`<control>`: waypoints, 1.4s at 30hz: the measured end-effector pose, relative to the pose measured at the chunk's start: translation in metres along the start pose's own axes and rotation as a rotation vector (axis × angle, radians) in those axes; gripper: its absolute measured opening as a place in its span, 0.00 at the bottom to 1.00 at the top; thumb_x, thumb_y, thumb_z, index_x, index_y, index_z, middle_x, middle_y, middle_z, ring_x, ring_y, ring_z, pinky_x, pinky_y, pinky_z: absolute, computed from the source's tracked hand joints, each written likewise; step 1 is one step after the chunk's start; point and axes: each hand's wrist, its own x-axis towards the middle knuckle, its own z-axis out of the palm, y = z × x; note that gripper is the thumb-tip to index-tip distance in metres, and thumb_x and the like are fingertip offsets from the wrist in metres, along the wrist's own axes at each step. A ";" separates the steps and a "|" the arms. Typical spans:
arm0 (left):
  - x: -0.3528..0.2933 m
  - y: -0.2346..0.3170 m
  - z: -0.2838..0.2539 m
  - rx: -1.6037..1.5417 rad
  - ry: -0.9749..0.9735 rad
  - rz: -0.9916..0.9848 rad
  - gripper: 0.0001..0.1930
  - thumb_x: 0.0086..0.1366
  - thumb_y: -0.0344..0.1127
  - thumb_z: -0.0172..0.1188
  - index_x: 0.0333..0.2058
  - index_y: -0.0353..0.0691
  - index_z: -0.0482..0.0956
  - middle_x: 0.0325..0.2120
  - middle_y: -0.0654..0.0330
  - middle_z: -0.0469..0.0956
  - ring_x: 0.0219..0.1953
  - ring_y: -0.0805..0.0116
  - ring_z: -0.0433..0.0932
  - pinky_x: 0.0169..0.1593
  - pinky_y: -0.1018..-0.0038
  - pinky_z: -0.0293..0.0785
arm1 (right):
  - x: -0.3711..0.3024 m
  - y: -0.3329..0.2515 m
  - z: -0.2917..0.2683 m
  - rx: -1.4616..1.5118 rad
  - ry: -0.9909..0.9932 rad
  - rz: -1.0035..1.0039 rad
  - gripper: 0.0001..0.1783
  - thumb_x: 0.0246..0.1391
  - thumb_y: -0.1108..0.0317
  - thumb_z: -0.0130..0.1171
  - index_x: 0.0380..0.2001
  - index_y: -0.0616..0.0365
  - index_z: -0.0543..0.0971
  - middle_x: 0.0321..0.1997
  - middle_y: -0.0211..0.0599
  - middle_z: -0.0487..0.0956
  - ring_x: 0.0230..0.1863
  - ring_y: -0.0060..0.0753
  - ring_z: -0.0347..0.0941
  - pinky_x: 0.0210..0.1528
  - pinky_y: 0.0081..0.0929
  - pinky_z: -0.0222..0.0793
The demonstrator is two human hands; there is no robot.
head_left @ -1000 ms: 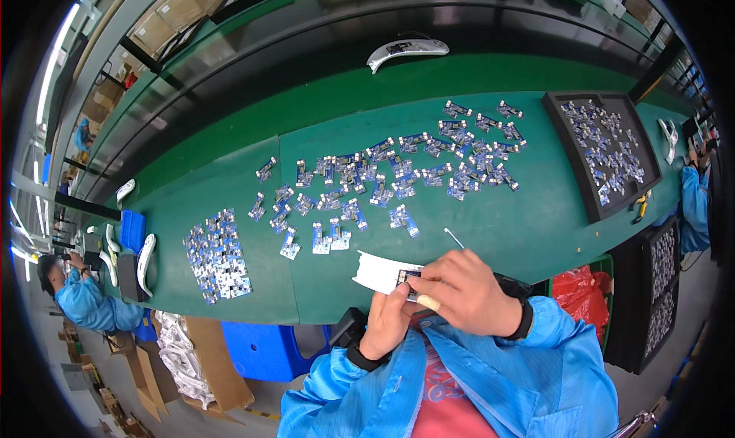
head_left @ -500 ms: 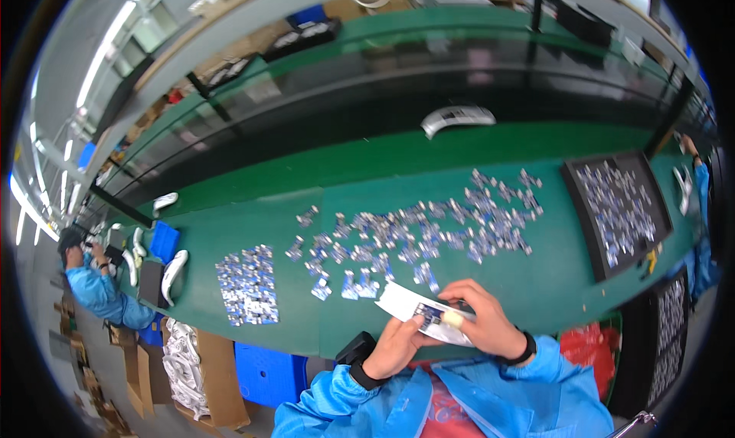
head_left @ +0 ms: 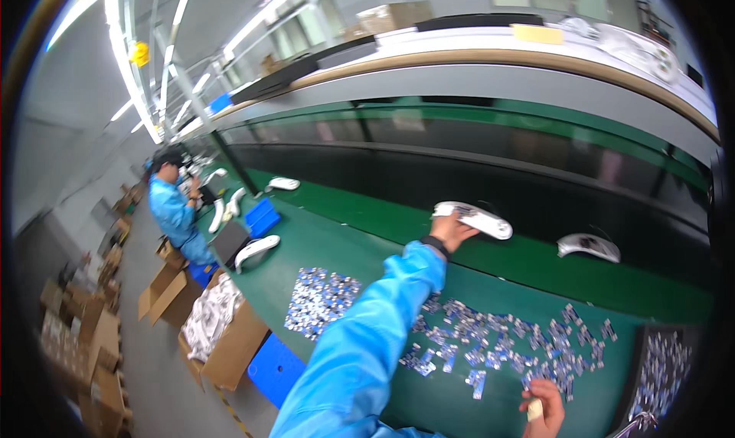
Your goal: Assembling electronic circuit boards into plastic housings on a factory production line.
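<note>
My left hand (head_left: 452,233) reaches far forward at the end of a stretched blue sleeve. It grips a long, curved white plastic shell (head_left: 490,225) by its near left part, over the dark belt's green near edge. Dark parts show in the shell near my fingers. At the lower right, my right hand (head_left: 545,409) has curled fingers with a pale wrap on one of them. A small blue circuit board (head_left: 527,382) is at its fingertips, beside many loose boards (head_left: 490,338) spread over the green table.
Another white shell (head_left: 588,246) lies on the belt to the right. Boards in a block (head_left: 321,300) lie at left, and a black tray (head_left: 664,369) of boards sits at right. Left are a blue bin (head_left: 262,217), a carton (head_left: 240,346), a blue stool (head_left: 277,370) and a co-worker (head_left: 174,208).
The view has swung left and up. My left hand has carried the white shell from in front of me out to the belt. My right hand has let go of it and moved to the boards.
</note>
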 end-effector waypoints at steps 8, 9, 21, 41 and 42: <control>0.042 -0.023 -0.018 0.029 0.135 -0.066 0.22 0.73 0.43 0.41 0.55 0.29 0.58 0.50 0.38 0.69 0.52 0.41 0.73 0.55 0.50 0.74 | 0.009 0.020 -0.009 0.179 0.053 0.107 0.12 0.60 0.73 0.48 0.44 0.62 0.76 0.42 0.38 0.77 0.37 0.26 0.70 0.41 0.22 0.67; 0.024 -0.018 -0.006 -0.009 0.232 -0.129 0.25 0.72 0.43 0.46 0.56 0.27 0.56 0.52 0.36 0.66 0.52 0.37 0.72 0.55 0.51 0.73 | 0.011 0.021 -0.010 0.180 0.025 0.075 0.11 0.61 0.71 0.48 0.44 0.61 0.76 0.43 0.38 0.76 0.37 0.26 0.69 0.41 0.22 0.66; -0.334 0.066 -0.142 1.964 0.670 0.509 0.29 0.56 0.42 0.67 0.52 0.32 0.68 0.47 0.46 0.73 0.53 0.49 0.72 0.54 0.61 0.70 | 0.005 0.009 0.004 0.083 -0.016 0.083 0.11 0.63 0.70 0.49 0.45 0.60 0.76 0.43 0.37 0.76 0.39 0.26 0.69 0.42 0.22 0.64; -0.346 0.043 -0.163 1.694 0.575 0.817 0.32 0.38 0.27 0.73 0.45 0.39 0.70 0.51 0.45 0.61 0.56 0.43 0.61 0.58 0.56 0.63 | 0.013 -0.009 0.108 -0.428 -0.506 -0.126 0.11 0.54 0.75 0.55 0.41 0.64 0.78 0.42 0.40 0.75 0.39 0.31 0.75 0.39 0.24 0.71; -0.348 0.044 -0.163 1.689 0.577 0.814 0.32 0.39 0.26 0.73 0.46 0.38 0.70 0.51 0.46 0.62 0.56 0.44 0.62 0.58 0.57 0.62 | 0.018 -0.007 0.113 -0.458 -0.541 -0.117 0.12 0.55 0.73 0.56 0.43 0.63 0.77 0.43 0.39 0.75 0.41 0.31 0.74 0.40 0.25 0.72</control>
